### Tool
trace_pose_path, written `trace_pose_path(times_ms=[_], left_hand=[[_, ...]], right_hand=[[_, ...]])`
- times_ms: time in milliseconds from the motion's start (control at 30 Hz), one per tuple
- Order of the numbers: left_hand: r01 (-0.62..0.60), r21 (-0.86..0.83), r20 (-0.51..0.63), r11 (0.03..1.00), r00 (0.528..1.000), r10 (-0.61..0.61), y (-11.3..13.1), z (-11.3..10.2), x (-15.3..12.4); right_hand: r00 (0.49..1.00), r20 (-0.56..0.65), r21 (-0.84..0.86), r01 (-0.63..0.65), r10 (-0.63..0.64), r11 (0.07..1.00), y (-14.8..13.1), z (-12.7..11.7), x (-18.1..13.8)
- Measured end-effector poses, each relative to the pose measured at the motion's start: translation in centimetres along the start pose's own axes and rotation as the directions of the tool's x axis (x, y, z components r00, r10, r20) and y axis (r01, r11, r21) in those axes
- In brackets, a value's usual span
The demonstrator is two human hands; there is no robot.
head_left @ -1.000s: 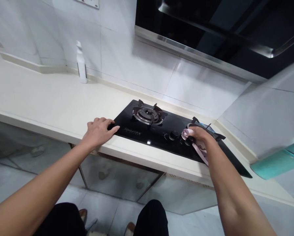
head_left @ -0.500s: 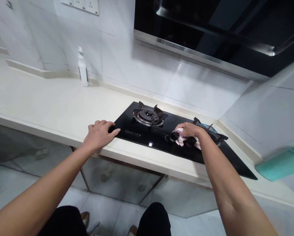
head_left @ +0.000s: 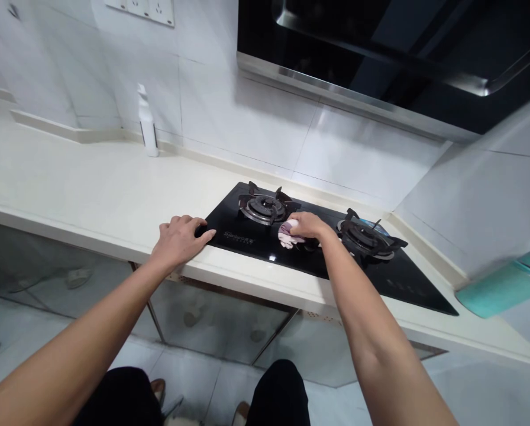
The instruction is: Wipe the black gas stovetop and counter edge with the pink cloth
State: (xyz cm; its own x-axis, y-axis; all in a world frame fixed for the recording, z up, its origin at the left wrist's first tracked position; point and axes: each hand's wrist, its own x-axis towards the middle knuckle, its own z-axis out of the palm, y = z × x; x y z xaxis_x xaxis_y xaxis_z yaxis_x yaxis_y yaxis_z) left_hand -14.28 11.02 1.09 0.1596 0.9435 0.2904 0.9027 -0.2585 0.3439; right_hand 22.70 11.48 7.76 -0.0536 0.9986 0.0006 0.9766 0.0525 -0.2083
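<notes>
A black glass gas hob is set into the pale countertop, with a left burner and a right burner. My right hand is closed on a pink and white cloth, pressed to the glass between the burners, just right of the left one. The control knobs are mostly hidden behind that hand and wrist. At the hob's front left corner my left hand lies flat on the countertop, fingers spread, its thumb and fingertips at the glass edge.
A white spray bottle stands against the back wall on the left. Above the hob juts a black range hood with a steel edge. A teal container is at the right end of the counter.
My right hand has moved left with the cloth, from the knobs towards the left burner, and the right burner shows more fully. My left hand has stayed in place.
</notes>
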Motion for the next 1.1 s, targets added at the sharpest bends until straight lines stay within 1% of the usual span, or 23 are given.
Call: trace_pose_path(times_ms=[67,133,333,467,567,633,700,833,900,933,1000,1033,1100], left_hand=[[0.008,-0.011,0.004,1.000,1.000,-0.008,0.1,-0.2,0.0],[0.018,-0.016,0.001,1.000,1.000,-0.018,0.1,-0.2,0.0],[0.009,0.000,-0.021,1.000,1.000,-0.009,-0.4,0.2,0.2],[-0.007,0.011,-0.021,1.000,1.000,0.007,-0.7,0.3,0.2],[-0.010,0.012,-0.017,1.000,1.000,0.010,-0.9,0.2,0.2],[-0.013,0.008,-0.016,1.000,1.000,0.014,-0.9,0.2,0.2],[-0.016,0.000,-0.013,1.000,1.000,0.016,-0.9,0.2,0.2],[-0.021,-0.011,-0.012,1.000,1.000,0.021,-0.8,0.3,0.1],[-0.024,-0.021,-0.011,0.999,1.000,0.024,-0.6,0.3,-0.1],[-0.025,-0.026,-0.010,0.999,1.000,0.025,-0.5,0.2,-0.1],[-0.023,-0.034,-0.007,0.999,1.000,0.023,-0.3,0.1,-0.3],[-0.022,-0.038,-0.005,0.999,1.000,0.021,-0.3,0.1,-0.3],[-0.017,-0.048,0.001,0.999,1.000,0.017,-0.1,0.0,-0.3]], right_hand=[[0.999,-0.019,-0.054,0.047,-0.048,0.997,-1.7,0.6,-0.2],[0.994,-0.048,-0.088,0.092,-0.096,0.992,-3.1,1.3,-1.0],[0.964,-0.142,-0.092,0.214,-0.225,0.973,-5.3,3.4,-5.3],[0.934,-0.231,-0.014,0.275,-0.271,0.961,-5.1,4.8,-8.4],[0.913,-0.341,0.063,0.260,-0.224,0.964,-3.7,5.7,-10.7],[0.906,-0.392,0.091,0.210,-0.159,0.973,-2.1,6.0,-12.3],[0.903,-0.421,0.086,0.136,-0.088,0.987,-0.2,5.9,-13.8],[0.888,-0.444,0.016,-0.125,0.119,0.992,4.6,5.1,-16.9],[0.873,-0.426,-0.047,-0.284,0.238,0.958,7.2,4.5,-18.2],[0.860,-0.413,-0.090,-0.366,0.299,0.926,8.6,4.2,-18.7],[0.809,-0.409,-0.174,-0.523,0.422,0.835,11.3,3.3,-19.4],[0.782,-0.408,-0.189,-0.578,0.472,0.794,12.5,2.7,-19.6],[0.737,-0.411,-0.144,-0.634,0.537,0.760,14.4,1.4,-19.5]])
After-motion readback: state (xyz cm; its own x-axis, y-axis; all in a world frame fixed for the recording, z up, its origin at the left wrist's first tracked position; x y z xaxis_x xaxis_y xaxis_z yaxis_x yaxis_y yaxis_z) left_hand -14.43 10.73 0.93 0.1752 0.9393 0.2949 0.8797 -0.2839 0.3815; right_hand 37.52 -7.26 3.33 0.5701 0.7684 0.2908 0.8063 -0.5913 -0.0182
